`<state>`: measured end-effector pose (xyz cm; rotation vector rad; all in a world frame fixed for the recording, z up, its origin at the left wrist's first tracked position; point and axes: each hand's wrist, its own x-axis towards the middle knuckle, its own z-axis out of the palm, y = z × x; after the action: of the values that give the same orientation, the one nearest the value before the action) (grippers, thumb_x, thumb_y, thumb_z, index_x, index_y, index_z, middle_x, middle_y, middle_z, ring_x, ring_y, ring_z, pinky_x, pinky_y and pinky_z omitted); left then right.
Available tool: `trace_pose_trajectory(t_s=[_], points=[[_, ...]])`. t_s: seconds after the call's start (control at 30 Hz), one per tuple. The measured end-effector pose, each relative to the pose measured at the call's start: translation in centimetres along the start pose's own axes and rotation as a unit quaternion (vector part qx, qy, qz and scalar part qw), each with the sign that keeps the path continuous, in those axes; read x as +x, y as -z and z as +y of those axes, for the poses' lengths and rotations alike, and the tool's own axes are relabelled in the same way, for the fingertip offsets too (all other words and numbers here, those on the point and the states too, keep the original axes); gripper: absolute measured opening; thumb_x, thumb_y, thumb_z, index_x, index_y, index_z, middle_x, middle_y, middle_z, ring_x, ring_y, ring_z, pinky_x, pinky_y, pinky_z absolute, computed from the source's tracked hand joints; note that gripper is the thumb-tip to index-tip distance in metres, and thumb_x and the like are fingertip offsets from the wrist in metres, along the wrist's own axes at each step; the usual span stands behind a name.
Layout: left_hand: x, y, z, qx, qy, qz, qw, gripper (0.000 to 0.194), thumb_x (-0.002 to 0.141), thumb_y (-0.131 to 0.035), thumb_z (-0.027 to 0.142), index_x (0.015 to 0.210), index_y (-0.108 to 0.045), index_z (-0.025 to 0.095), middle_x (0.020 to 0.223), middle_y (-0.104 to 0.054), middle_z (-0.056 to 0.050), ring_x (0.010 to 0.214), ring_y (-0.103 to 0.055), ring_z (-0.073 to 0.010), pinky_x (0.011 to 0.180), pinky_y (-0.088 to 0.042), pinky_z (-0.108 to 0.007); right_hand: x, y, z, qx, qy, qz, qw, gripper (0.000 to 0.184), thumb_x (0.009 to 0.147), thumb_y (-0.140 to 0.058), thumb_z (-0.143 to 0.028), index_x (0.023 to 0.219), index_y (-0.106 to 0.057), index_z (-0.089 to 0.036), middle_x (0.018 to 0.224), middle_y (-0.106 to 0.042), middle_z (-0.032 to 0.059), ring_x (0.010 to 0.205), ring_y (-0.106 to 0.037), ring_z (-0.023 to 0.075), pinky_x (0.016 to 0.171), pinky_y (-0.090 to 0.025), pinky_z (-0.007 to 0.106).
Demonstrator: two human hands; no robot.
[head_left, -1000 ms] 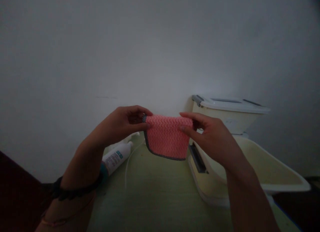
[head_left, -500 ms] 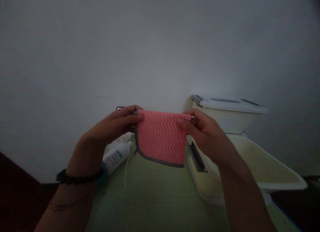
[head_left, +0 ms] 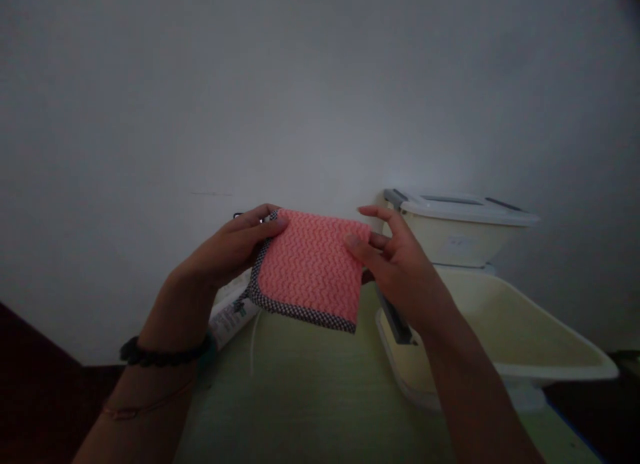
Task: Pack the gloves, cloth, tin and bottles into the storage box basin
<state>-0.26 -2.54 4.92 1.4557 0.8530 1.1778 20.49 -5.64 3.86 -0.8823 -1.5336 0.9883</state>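
A folded pink cloth (head_left: 313, 267) with a wavy weave and a dark checkered border hangs in the air between my two hands, tilted a little. My left hand (head_left: 240, 241) pinches its upper left corner, thumb on the front face and fingers behind. At the right edge, my right hand (head_left: 395, 257) grips the cloth with the thumb in front; the index finger is lifted away from it, and the other fingers are partly hidden behind. Beneath my left hand lies a white bottle (head_left: 233, 321) with printed text, partly covered by the cloth and my wrist.
To the right stands an open cream bin (head_left: 530, 324) with a white rim and grey latch. Behind it is a lidded cream box (head_left: 450, 234) against the wall (head_left: 310, 97). A thin white cord (head_left: 253, 347) runs over the greenish tabletop (head_left: 310, 397).
The cloth has come nearer and tilted, so more of its face and border shows. Both hands have shifted slightly left, and my right index finger has lifted off the cloth.
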Motion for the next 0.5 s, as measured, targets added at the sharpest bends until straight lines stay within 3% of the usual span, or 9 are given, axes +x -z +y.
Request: trace_pose_trajectory(t_s=[0.2, 0.37, 0.5], points=[[0.1, 1.0, -0.1, 0.110, -0.034, -0.070, 0.991, 0.015, 0.072, -0.065, 0.024, 0.081, -0.055, 0.017, 0.066, -0.054, 0.003, 0.057, -0.051, -0.0082, 0.049, -0.041, -0.016, 0.0, 0.4, 0.1, -0.026, 0.021, -0.016, 0.999, 0.038, 0.070, -0.066, -0.027, 0.101, -0.046, -0.021, 0.083, -0.061, 0.0012, 0.078, -0.060, 0.0147, 0.065, -0.050, 0.028], [-0.7, 0.5, 1.0, 0.281, -0.087, -0.201, 0.934, 0.015, 0.074, -0.062, 0.021, 0.089, -0.060, 0.018, 0.080, -0.062, -0.001, 0.071, -0.058, -0.0128, 0.061, -0.046, -0.021, -0.2, -0.1, 0.3, -0.066, 0.013, -0.075, 0.995, 0.036, 0.068, -0.068, -0.028, 0.095, -0.045, -0.022, 0.074, -0.061, -0.0019, 0.067, -0.059, 0.0126, 0.057, -0.046, 0.025], [-1.3, -0.5, 1.5, 0.324, -0.121, -0.234, 0.909, 0.014, 0.079, -0.057, 0.022, 0.091, -0.061, 0.019, 0.086, -0.066, -0.003, 0.077, -0.061, -0.0146, 0.067, -0.047, -0.022, -0.4, -0.8, 0.4, -0.077, 0.011, -0.114, 0.990, 0.033, 0.070, -0.065, -0.030, 0.093, -0.044, -0.021, 0.076, -0.063, -0.0006, 0.068, -0.060, 0.0127, 0.059, -0.046, 0.025]])
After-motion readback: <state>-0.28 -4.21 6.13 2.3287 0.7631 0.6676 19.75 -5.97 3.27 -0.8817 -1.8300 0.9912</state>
